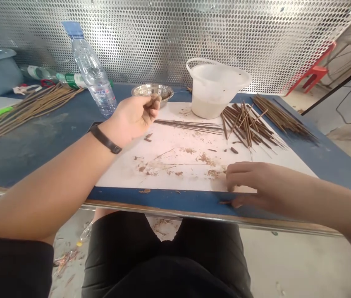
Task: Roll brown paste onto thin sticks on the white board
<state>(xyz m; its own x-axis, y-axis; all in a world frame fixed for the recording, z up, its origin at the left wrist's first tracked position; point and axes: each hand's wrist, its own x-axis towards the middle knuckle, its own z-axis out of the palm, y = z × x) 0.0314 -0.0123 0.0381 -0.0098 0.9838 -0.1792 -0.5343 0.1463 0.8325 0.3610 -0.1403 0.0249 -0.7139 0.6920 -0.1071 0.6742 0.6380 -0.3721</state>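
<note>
White board under right hand; left hand raised, pinching.

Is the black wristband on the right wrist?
No, the black wristband sits behind the left hand, while the right hand has a bare wrist.

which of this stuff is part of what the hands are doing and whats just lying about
In use: left hand, right hand, thin brown sticks, white board, brown crumbs.
Probably just lying about: water bottle, steel bowl, white plastic pail, red stool.
</note>
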